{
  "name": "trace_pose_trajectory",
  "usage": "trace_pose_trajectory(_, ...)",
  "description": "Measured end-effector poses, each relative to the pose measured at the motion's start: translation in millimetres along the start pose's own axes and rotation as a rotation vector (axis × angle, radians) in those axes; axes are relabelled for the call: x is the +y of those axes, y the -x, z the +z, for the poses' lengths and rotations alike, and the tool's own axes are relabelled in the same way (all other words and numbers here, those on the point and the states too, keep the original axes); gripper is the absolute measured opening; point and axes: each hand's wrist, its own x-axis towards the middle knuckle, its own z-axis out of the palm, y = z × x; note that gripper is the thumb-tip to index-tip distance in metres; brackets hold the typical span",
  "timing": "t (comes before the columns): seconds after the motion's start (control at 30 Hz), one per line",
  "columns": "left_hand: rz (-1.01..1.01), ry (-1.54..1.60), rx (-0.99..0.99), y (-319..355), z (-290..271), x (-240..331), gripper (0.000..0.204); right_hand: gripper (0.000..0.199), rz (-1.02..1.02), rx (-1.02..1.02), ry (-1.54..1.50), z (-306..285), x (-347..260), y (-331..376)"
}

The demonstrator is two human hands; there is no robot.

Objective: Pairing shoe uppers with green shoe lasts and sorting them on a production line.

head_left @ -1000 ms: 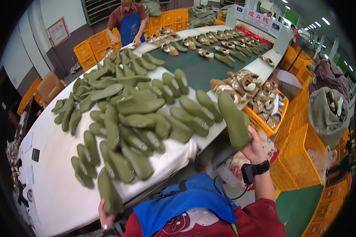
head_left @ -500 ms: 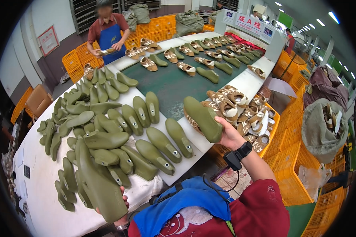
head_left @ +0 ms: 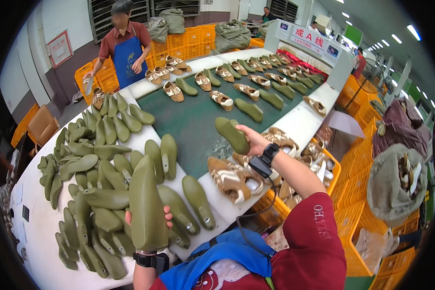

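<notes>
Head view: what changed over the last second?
Right hand moved its smooth, olive-green, foot-shaped last forward, over the flat dark-green work surface. Left hand shifted its matching olive-green last rightward, in front of the piled olive-green lasts. Both hands kept hold; the pile stayed on the smooth white table.

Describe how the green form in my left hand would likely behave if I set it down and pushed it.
The form is probably stiff: it shows no sag or bend in the grip. Its smooth, faintly shiny surface may slide easily. Being long and uneven, with rounded sides, it would likely rock or tip rather than roll far.
</notes>
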Motion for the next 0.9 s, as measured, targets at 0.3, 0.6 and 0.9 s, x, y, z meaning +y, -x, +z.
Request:
trace_pose_trajectory(0.3,0.087,-0.596,0.343,-135.3,-10.8,-27.0,0.082,0.057,0.032,-0.181,0.222,-72.5,-41.2,-224.0)
trace_pose_trajectory(0.6,0.112,-1.11,0.686,-304.5,-3.6,-9.6,0.067,0.067,-0.375,0.245,1.747,-127.7,-40.4,-310.9)
trace_pose_trajectory(0.9,-0.535,-2.455,1.231,-379.7,-91.0,-29.1,0.088,0.069,-0.348,0.036,1.798,-134.3,-35.4,-311.3)
